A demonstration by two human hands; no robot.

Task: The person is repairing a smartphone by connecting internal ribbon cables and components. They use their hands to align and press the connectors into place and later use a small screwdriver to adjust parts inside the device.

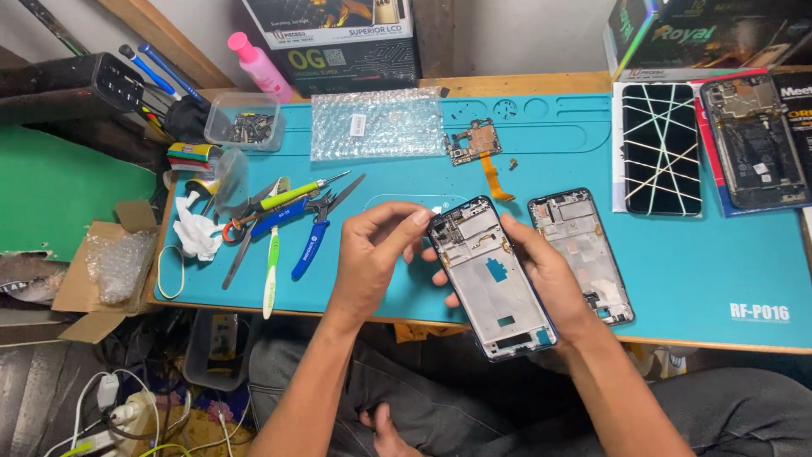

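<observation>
Two hands (457,267), curled around phone frame (492,279)

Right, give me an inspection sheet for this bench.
Surface: blue-green repair mat on a wooden bench.
Job's things: opened phone frame, held above the mat; second frame lying beside it.
Clutter: circuit board, bubble wrap, blue pliers, screwdriver, parts tub, cracked phone.
Grip: left hand pinches the frame's top corner; right hand holds its right edge.
Cables: white leads on the floor.
Surroundings: cardboard box, stacked cartons.
</observation>
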